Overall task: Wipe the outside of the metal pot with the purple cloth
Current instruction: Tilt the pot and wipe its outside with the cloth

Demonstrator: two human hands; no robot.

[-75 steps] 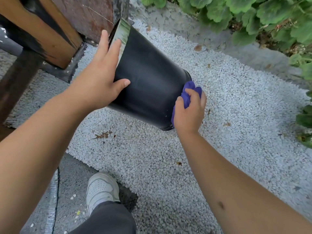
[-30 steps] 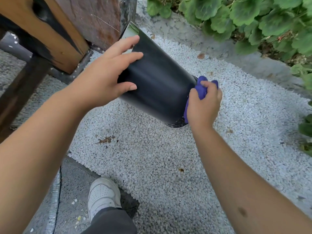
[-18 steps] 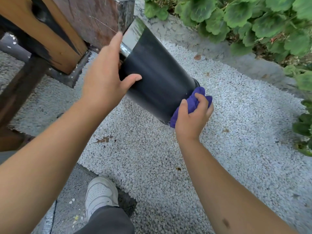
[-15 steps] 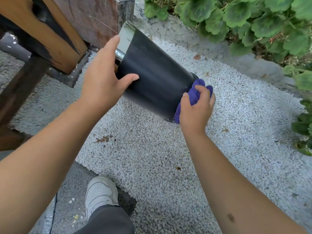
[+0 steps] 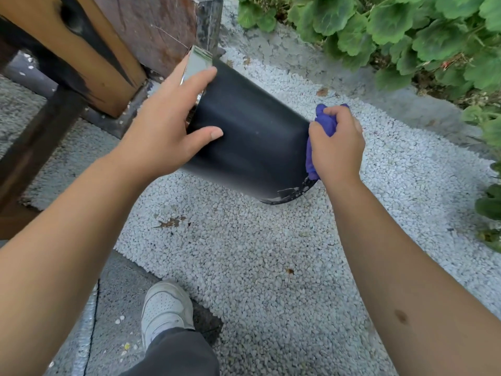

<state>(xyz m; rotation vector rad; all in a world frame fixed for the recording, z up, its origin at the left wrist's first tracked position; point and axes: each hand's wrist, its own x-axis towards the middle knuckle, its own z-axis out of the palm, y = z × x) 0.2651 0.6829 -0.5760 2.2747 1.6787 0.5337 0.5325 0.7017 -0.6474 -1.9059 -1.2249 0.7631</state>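
Nearest the camera, a white shoe and a grey trouser leg stand at the near edge of the white gravel, partly on a grey paved strip. Two bare forearms reach away from the viewer over the gravel toward the metal pot — a dark, matte cylinder held tilted, its bright rim up and to the left, its base down and to the right, close above the gravel. A dry leaf lies on the gravel just nearer than the pot. The left hand grips the pot near the rim: thumb across the dark side wall, fingers spread over the upper edge. The right hand is closed around a bunched purple cloth, pressed against the pot's base end; cloth shows above the thumb and below the palm. Scuffed, pale marks show on the pot's lower base edge. Left of the pot, and beyond its rim, stands a wooden post with dark streaks, on a metal foot. Beyond the pot, a concrete border edges the gravel — green leafy plants grow behind it.
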